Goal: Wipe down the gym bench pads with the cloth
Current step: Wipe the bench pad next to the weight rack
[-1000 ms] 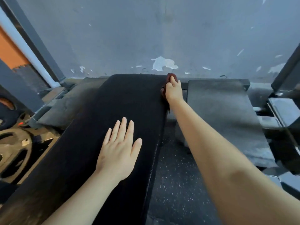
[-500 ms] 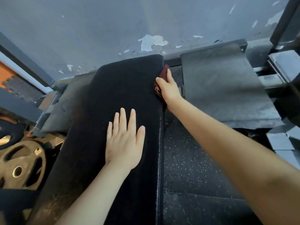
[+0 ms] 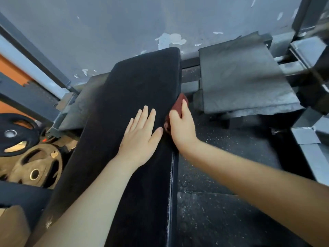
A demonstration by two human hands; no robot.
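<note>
One black bench pad (image 3: 138,82) runs lengthwise away from the viewer, its far end pointing at the peeling grey wall (image 3: 106,32). The right grip (image 3: 181,127) is clenched around one bunched dark-red cloth (image 3: 180,101), holding it against the pad's right side edge; a fold of cloth pokes out just beyond the fingers. The left grip (image 3: 140,138), released, lies flat with straight fingers on the pad's top, just left of the right grip. Two weight plates (image 3: 35,168) lie well to the left of it.
</note>
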